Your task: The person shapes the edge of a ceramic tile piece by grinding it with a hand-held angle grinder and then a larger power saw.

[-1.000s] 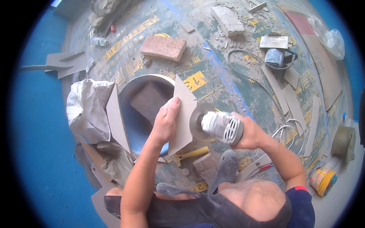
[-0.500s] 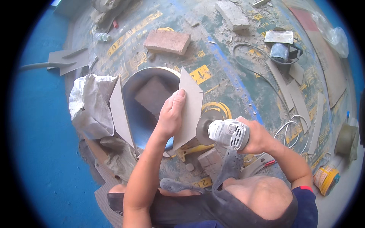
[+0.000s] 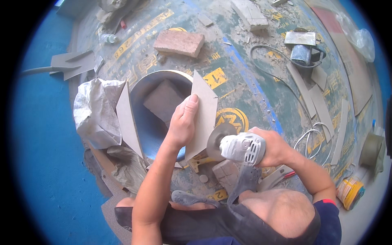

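My left hand [image 3: 184,122] grips a pale, flat tile piece [image 3: 204,108] by its left edge, holding it upright against the right side of a round blue bucket [image 3: 141,85]. In my right hand [image 3: 270,146] is a dusty white angle grinder [image 3: 242,148]. Its round disc [image 3: 218,140] is at the tile's lower right edge; whether it touches cannot be made out. A rough block [image 3: 163,100] lies inside the bucket. Another tile piece [image 3: 130,116] leans on the bucket's left side.
A reddish brick [image 3: 179,43] lies beyond the bucket, with a grey block [image 3: 250,15] farther right. Cut tile strips [image 3: 320,108], a white cable [image 3: 309,136] and a machine with a dark cord [image 3: 301,54] are at right. A crumpled white sack [image 3: 98,114] sits left; a yellow tub [image 3: 350,193] stands lower right.
The grinder in my right hand has shifted slightly left and down, with its disc moving along the tile's lower right edge. My left hand keeps its hold on the tile.
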Tool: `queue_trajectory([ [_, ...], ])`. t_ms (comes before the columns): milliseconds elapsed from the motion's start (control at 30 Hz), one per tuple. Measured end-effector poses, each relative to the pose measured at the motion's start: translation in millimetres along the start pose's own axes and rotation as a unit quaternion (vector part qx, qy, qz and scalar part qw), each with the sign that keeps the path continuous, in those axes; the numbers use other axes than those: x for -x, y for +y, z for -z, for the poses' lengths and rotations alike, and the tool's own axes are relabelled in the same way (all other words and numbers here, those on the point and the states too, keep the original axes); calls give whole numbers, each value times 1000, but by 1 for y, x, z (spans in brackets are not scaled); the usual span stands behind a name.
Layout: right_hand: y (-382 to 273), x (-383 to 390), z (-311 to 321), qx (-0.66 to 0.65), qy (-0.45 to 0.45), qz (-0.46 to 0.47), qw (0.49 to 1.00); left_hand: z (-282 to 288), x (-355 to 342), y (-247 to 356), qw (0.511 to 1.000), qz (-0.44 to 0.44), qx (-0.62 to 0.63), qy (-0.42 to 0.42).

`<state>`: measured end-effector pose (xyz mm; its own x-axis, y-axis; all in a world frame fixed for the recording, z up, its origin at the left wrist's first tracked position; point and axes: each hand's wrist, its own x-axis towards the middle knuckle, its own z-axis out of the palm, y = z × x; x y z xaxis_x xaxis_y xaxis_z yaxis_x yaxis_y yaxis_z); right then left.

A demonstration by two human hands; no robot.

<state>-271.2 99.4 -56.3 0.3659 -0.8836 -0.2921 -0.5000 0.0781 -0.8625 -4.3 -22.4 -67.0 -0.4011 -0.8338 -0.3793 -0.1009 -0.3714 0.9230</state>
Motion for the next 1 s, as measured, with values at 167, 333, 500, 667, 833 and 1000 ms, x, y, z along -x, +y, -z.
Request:
queue_trajectory([
  [167, -8, 8, -1, 3, 35, 23, 999, 1, 5, 1, 1000, -1, 4, 11],
  [333, 2, 29, 22, -31, 76, -69, 994, -1, 4, 3, 1000, -3, 0, 2],
  [500, 3, 20, 8, -20, 52, -57, 997, 0, 3, 3, 1000, 12, 9, 6],
  [667, 4, 3, -5, -8, 40, -3, 999, 0, 3, -1, 1000, 2, 8, 11],
  [833, 0, -16, 7, -62, 59, -28, 996, 0, 3, 0, 1000, -2, 15, 12],
  [1000, 5, -12, 7, -59, 38, -31, 997, -2, 2, -1, 1000, -12, 12, 18],
])
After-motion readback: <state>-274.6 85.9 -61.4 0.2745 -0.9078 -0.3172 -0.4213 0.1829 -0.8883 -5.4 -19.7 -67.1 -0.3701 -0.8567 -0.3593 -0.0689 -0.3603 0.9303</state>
